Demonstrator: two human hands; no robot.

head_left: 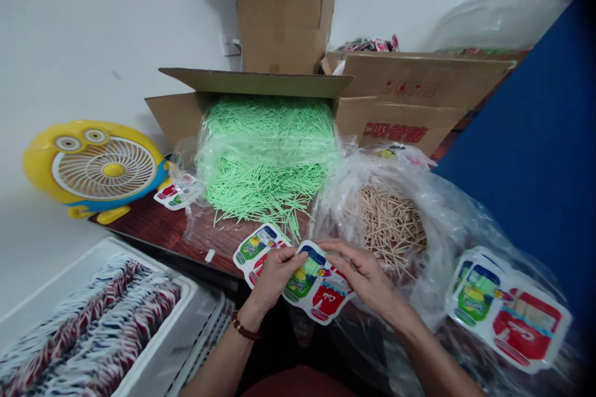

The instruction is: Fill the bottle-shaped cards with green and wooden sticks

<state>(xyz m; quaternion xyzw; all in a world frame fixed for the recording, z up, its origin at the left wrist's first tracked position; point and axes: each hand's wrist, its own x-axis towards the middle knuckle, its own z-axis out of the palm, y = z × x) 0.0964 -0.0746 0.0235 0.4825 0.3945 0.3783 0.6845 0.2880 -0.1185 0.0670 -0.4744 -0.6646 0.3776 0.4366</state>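
Observation:
My left hand and my right hand grip a candy packet between them, low over the table's front edge. The packet is shaped like two joined drink cups, a green Sprite one and a red Cola one, and green sticks show through the Sprite side's window. Fingers of my right hand lie over the top of the Cola side, so its contents are partly hidden. Behind my left hand, a similar packet lies on the table. Beyond the hands, thin green sticks spill from an open carton, and brown sticks fill a clear plastic bag.
At the right lies a stack of similar packets. A white bin at lower left holds rows of packets. A yellow fan stands at left. Cardboard boxes rise behind, and a blue panel borders the right side.

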